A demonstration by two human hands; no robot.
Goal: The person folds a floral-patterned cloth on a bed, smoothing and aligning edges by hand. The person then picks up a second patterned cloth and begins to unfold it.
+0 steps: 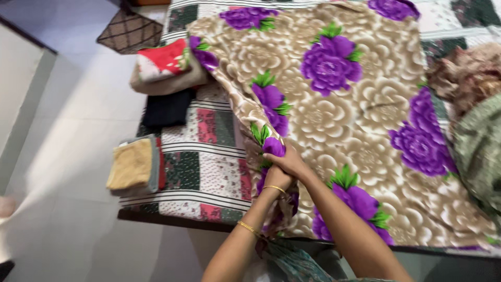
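Note:
A large beige blanket (339, 115) with purple flowers lies spread over a bed covered by a patchwork sheet (209, 156). My left hand (276, 183), with gold bangles at the wrist, grips the blanket's bunched left edge near the bed's front. My right hand (290, 163) is closed on the same edge just above it, touching the left hand. Part of the blanket hangs over the front edge below my arms.
Along the bed's left side lie a folded yellow towel stack (133, 167), a folded black cloth (167, 109) and a red-and-white folded cloth (166, 60) on a beige one. Crumpled brown (467, 73) and green (480, 146) cloths sit right. A brown quilted mat (130, 31) lies on the pale floor.

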